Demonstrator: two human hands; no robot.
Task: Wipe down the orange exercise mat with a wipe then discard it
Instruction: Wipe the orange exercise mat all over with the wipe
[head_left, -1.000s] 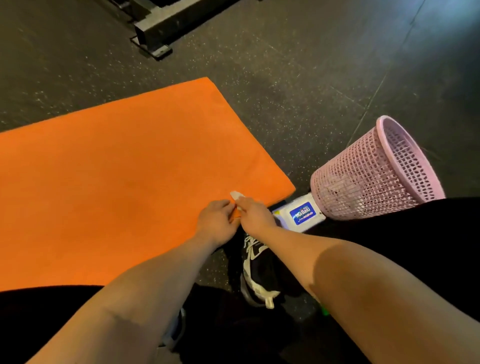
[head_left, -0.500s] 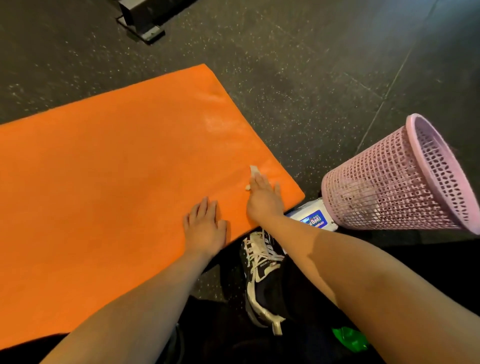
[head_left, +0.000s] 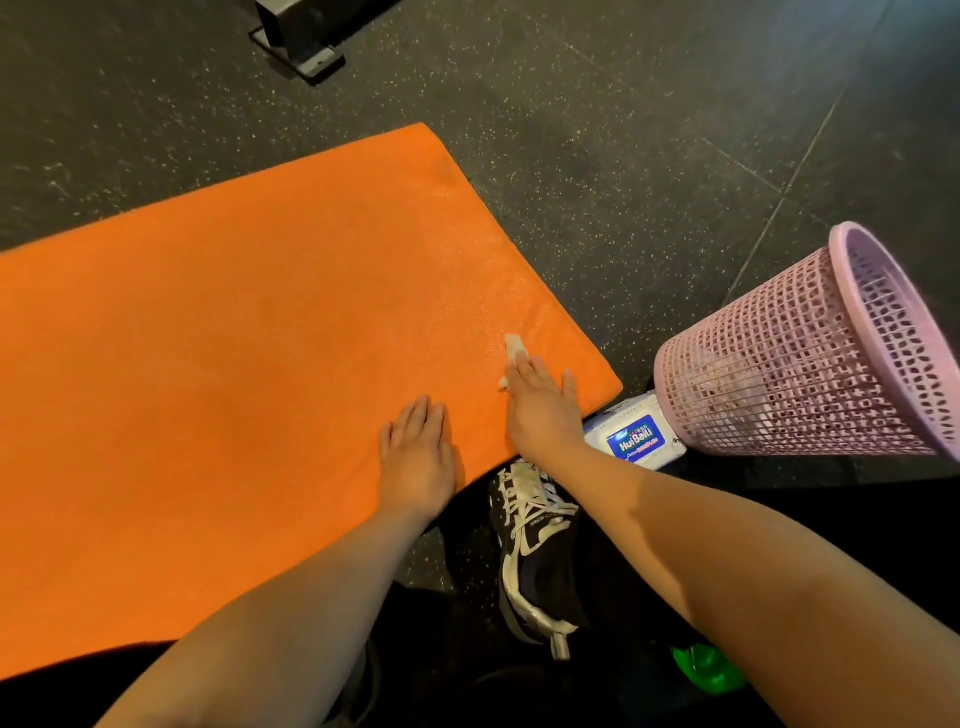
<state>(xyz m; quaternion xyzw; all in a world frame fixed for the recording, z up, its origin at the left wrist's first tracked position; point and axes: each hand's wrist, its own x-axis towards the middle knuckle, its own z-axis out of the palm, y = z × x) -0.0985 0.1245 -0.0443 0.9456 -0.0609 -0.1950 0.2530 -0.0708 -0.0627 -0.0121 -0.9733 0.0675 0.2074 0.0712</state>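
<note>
The orange exercise mat (head_left: 218, 374) lies flat on the dark speckled floor and fills the left half of the view. My right hand (head_left: 540, 402) presses flat on the mat near its right corner, with a small white wipe (head_left: 514, 349) under the fingers and sticking out past the fingertips. My left hand (head_left: 418, 457) rests flat on the mat just left of it, fingers together, holding nothing. A pink mesh waste basket (head_left: 810, 358) stands to the right of the mat.
A pack of wet wipes (head_left: 636, 439) with a blue label lies between the mat's corner and the basket. My black and white shoe (head_left: 535, 545) sits below the mat's edge. A green object (head_left: 704, 667) shows at the bottom. A metal equipment foot (head_left: 306, 49) stands beyond the mat.
Both hands were pinched together on the wipe at the mat's near edge. They have parted: the left went flat on the mat, the right pushed the wipe forward.
</note>
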